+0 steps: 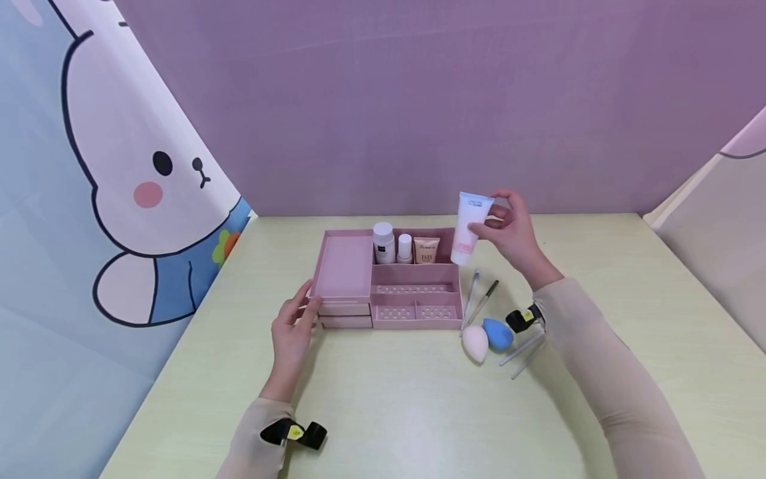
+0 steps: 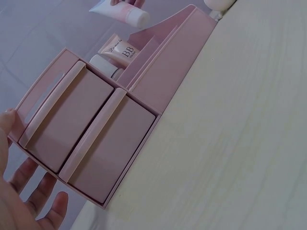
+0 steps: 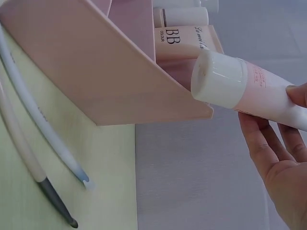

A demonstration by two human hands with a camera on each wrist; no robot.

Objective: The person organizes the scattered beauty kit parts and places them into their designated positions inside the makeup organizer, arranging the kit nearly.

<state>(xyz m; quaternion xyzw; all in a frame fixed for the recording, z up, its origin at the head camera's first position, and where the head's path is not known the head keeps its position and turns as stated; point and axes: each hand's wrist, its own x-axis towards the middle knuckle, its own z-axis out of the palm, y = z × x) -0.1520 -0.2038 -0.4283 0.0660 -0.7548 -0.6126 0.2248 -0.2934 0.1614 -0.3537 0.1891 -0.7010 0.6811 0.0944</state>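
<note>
A pink desk organizer [image 1: 343,263] stands on the table, with two drawers at its left and open compartments at its right. My left hand [image 1: 293,326] holds its left front corner, thumb at the upper edge and fingers along the side. A white-and-pink squeeze tube [image 1: 469,226], cap downward, is pinched between the thumb and fingers of my right hand [image 1: 511,229]. Its cap [image 3: 218,79] is over the right end of the back compartment. In that compartment stand a white-capped bottle [image 1: 383,245], a smaller white-capped bottle [image 1: 404,247] and a beige BB cream tube [image 1: 427,250].
Right of the organizer lie two makeup brushes [image 1: 482,303], a pink makeup sponge [image 1: 475,344] and a blue makeup sponge [image 1: 497,334]. Two more thin sticks [image 1: 521,349] lie under my right forearm. A purple backdrop [image 1: 419,100] rises behind the table.
</note>
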